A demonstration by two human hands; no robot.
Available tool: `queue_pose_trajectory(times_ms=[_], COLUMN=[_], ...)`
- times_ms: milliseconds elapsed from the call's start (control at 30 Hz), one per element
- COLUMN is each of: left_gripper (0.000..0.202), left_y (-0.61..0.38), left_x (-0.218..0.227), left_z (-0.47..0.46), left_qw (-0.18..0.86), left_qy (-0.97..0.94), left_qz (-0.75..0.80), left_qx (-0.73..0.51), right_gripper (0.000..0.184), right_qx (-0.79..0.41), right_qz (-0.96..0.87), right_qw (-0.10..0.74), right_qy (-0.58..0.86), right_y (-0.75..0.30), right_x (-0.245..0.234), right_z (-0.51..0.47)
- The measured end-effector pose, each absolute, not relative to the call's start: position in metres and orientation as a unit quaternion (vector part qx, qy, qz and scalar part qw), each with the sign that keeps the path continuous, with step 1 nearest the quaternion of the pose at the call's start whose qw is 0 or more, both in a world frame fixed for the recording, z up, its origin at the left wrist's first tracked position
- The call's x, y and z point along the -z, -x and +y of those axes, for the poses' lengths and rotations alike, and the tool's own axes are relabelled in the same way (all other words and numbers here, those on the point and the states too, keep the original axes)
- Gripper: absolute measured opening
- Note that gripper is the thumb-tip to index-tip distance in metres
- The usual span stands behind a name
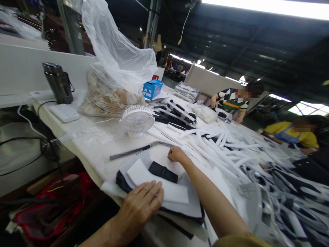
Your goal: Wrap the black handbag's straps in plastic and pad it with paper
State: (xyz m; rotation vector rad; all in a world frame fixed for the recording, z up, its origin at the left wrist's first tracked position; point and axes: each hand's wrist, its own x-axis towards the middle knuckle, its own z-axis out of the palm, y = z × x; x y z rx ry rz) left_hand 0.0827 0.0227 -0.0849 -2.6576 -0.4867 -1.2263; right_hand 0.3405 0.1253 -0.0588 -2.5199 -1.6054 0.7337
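My left hand [141,204] lies flat with fingers stretched out on a white foam piece [156,187] that tops a stack of white and black cut sheets [185,207] at the table's near edge. A small black piece [162,171] rests on the white foam. My right hand [176,154] reaches further onto the table with fingers curled down on white material; what it grips, if anything, is hidden. A long dark metal tool [133,151] lies just left of my right hand.
A small white desk fan [137,120] stands behind the tool. A big plastic bag of tan pieces [110,92], a dark flask [58,82] and a blue box [152,88] sit further back. White and black strips [218,144] cover the table's right. Two people [238,97] work opposite.
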Motion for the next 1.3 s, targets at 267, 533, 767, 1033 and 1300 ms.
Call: queue_pose_trajectory(times_ms=[267, 533, 767, 1033, 1300], left_gripper=[0.039, 0.041, 0.036, 0.049, 0.027], left_y=[-0.066, -0.070, -0.069, -0.054, -0.091], left_x=[0.091, 0.090, 0.090, 0.086, 0.034], left_z=[0.026, 0.023, 0.022, 0.009, 0.005], left_qw=[0.098, 0.103, 0.107, 0.069, -0.023], left_qy=[0.895, 0.912, 0.915, 0.953, 0.981], left_qz=[-0.167, -0.157, -0.152, -0.142, -0.169], left_qx=[0.401, 0.365, 0.359, 0.258, 0.090], right_gripper=[0.006, 0.004, 0.007, 0.009, 0.025], right_qx=[-0.148, -0.094, -0.101, -0.128, -0.312], right_qz=[-0.550, -0.619, -0.673, -0.699, -0.555], right_qw=[0.019, 0.140, 0.203, 0.205, 0.306], right_qy=[0.821, 0.767, 0.704, 0.673, 0.708], right_y=[-0.371, -0.353, -0.304, -0.269, -0.288], right_x=[0.030, -0.013, -0.031, 0.009, 0.012], right_z=[0.088, 0.041, -0.023, -0.076, -0.082])
